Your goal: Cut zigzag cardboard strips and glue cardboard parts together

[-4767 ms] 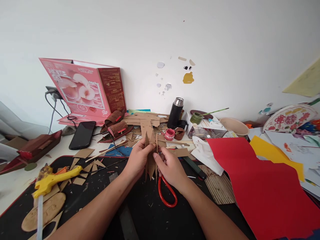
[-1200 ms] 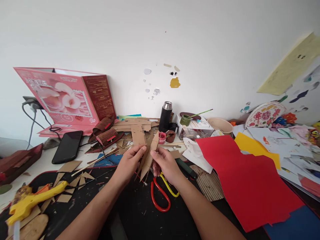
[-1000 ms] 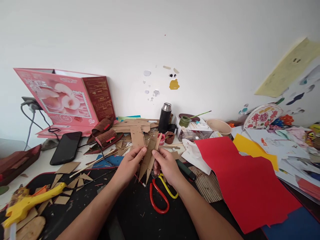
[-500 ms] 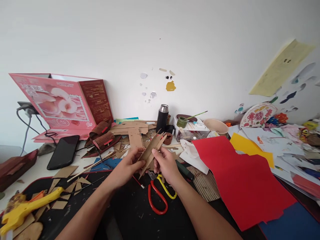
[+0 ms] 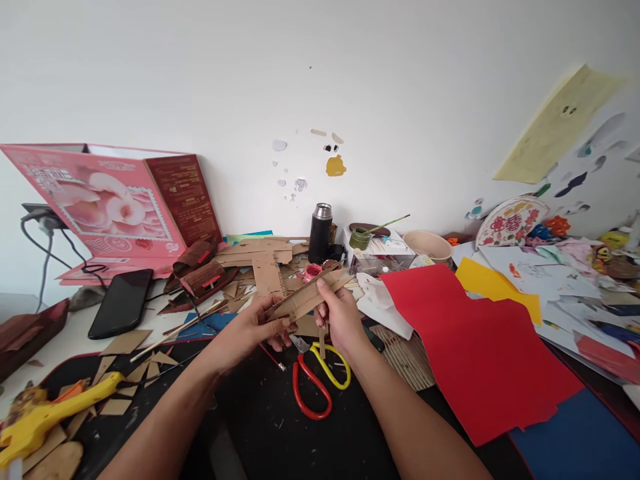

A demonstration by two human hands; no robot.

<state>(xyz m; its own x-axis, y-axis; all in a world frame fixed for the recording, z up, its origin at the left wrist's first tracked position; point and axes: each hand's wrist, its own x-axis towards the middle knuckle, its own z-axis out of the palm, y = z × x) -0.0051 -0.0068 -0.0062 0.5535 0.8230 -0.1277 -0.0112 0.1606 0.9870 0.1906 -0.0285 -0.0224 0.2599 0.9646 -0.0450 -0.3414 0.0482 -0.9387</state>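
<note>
Between my two hands is a long folded piece of cardboard [image 5: 300,300], tilted up toward the right. My left hand [image 5: 265,327] grips its lower left end, thumb on the near side. My right hand [image 5: 337,313] pinches its upper right part with the thumb on top; a narrow cardboard strip [image 5: 323,341] hangs below that hand. Just under the hands, scissors [image 5: 315,380] with one red and one yellow handle lie on the black mat [image 5: 280,440]. Behind the cardboard a small pot of red paint [image 5: 313,271] shows in part.
At left lie a yellow glue gun [image 5: 60,413], cardboard scraps and a black phone [image 5: 121,303]. A pink box [image 5: 110,207] stands behind them. A black thermos [image 5: 321,233] stands at the back. Red paper [image 5: 475,353] and a blue sheet [image 5: 555,433] cover the right side.
My hands have turned the cardboard from a steep slant to a flatter one. The red paint pot shows more now, and the whole view has shifted slightly.
</note>
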